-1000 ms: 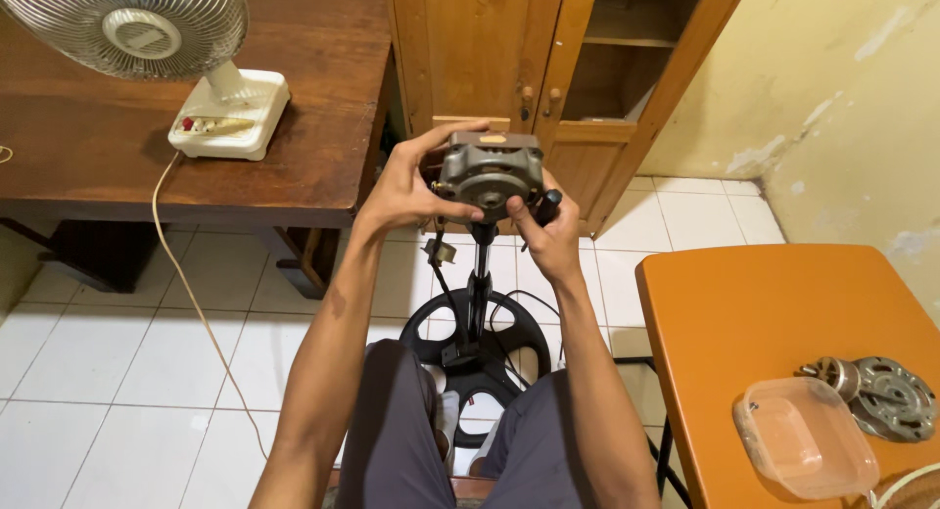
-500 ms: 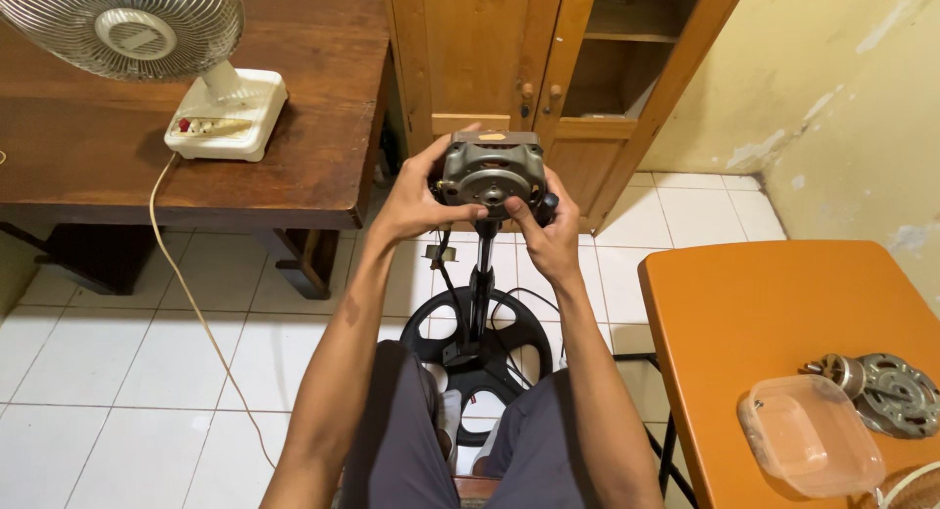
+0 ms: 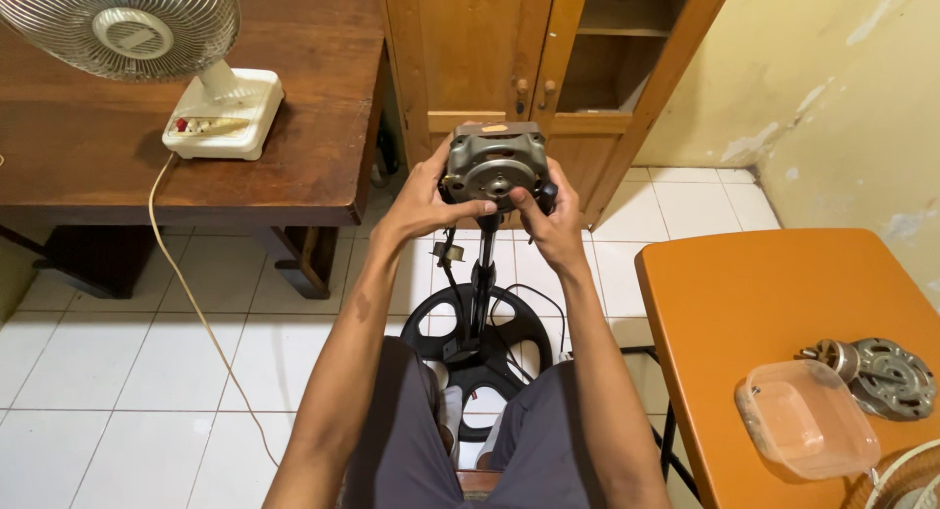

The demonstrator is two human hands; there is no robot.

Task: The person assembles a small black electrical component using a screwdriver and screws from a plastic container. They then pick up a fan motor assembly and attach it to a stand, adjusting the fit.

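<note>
A grey metal fan motor [image 3: 494, 162] sits on top of a black pole [image 3: 482, 279] that rises from a round black base [image 3: 478, 347] on the tiled floor between my knees. My left hand [image 3: 426, 198] grips the motor's left side, thumb across its lower front. My right hand [image 3: 550, 215] holds its right side and lower edge, fingers curled at a small dark part there. Thin wires hang from the motor down along the pole.
A white desk fan [image 3: 157, 49] with a cord stands on the dark wooden table [image 3: 294, 166] at the left. A wooden cabinet [image 3: 548, 59] is behind the motor. On the orange table [image 3: 774, 303] at the right lie a clear plastic tub [image 3: 805, 418] and a metal motor cover [image 3: 886, 377].
The view has shifted slightly; both hands stay on the motor, with the fingers adjusted a little on its front.
</note>
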